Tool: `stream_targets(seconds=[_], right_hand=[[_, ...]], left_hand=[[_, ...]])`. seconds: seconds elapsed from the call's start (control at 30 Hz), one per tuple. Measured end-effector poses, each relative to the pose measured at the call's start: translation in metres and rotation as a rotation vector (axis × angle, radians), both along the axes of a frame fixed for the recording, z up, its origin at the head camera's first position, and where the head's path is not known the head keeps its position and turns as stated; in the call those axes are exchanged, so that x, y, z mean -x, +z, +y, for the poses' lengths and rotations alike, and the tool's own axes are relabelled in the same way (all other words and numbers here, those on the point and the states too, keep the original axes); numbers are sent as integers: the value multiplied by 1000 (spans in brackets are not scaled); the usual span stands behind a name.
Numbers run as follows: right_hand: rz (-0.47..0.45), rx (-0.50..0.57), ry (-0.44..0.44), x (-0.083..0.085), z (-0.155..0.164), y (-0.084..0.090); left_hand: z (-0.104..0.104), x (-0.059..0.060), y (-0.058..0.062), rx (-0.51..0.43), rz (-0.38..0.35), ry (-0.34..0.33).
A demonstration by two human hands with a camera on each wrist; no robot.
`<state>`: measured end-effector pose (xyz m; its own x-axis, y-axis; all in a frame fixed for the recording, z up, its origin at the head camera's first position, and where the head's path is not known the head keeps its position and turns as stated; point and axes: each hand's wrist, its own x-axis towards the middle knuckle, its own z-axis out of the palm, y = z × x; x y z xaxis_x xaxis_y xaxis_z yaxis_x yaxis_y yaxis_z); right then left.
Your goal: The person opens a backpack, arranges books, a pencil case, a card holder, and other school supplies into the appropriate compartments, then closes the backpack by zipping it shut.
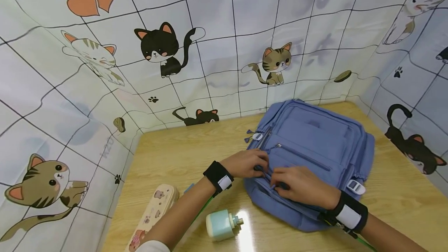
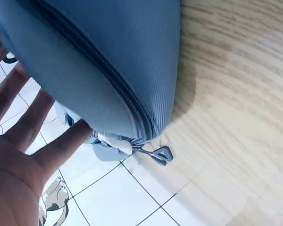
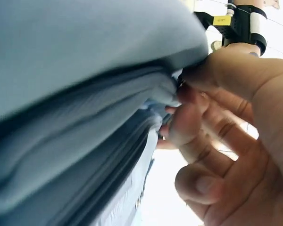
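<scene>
A blue backpack [image 1: 311,147] lies flat on the wooden table [image 1: 182,154]. Both hands are at its near left corner, along a zipper line. My left hand [image 1: 250,163] lies against the bag; in the left wrist view its fingers [image 2: 19,108] are straight and press the bag's side [image 2: 108,61], close to a zipper pull [image 2: 158,154]. My right hand [image 1: 297,185] has its fingers [image 3: 198,183] curled, and they pinch a dark zipper pull [image 1: 281,185] at the bag's seam [image 3: 165,94]. Both wrists wear black and white bands.
A cream pencil case [image 1: 154,211] with small pictures lies at the near left. Beside it stands a mint green bottle [image 1: 221,224]. A cat-print cloth [image 1: 210,42] walls in the table at the back and both sides.
</scene>
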<state>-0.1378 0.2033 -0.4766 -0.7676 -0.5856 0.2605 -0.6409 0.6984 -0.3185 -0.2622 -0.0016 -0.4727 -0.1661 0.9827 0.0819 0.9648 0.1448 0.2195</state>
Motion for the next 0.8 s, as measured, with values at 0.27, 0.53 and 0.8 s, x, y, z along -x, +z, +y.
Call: stream_targets(seconds=[0.27, 0.53, 0.8], right_hand=[[28, -9, 74, -13, 19, 2], [-31, -38, 58, -41, 45, 4], [4, -81, 44, -58, 65, 2]], left_hand=[[-3, 2, -5, -68, -80, 7], [-2, 1, -6, -83, -127, 16], [-1, 1, -10, -102, -161, 20]])
